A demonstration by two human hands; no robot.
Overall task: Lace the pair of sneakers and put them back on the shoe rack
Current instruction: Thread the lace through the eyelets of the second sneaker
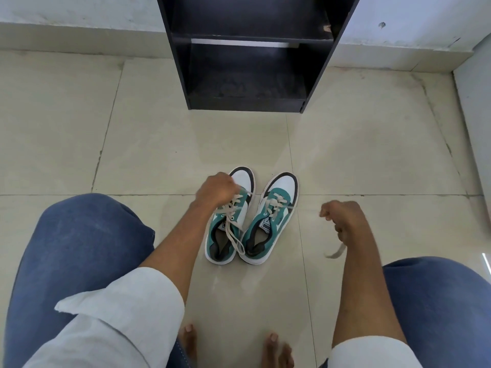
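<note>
2 sneakers [252,216] sit side by side on the floor [345,160]. Left hand [216,192] pinches the left sneaker's lace [235,232]; right hand [342,220], well apart, grips a blurred lace end [336,252].

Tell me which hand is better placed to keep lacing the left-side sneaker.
Left, probably. The left hand is closed on the lace right over the left-side sneaker. The right hand is off to the side past the other sneaker, pulling a lace end away.

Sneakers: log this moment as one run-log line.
step: lacing | left hand: gripping lace on left sneaker | right hand: pulling lace end | right sneaker: on floor | shoe rack: holds no sneakers
</note>
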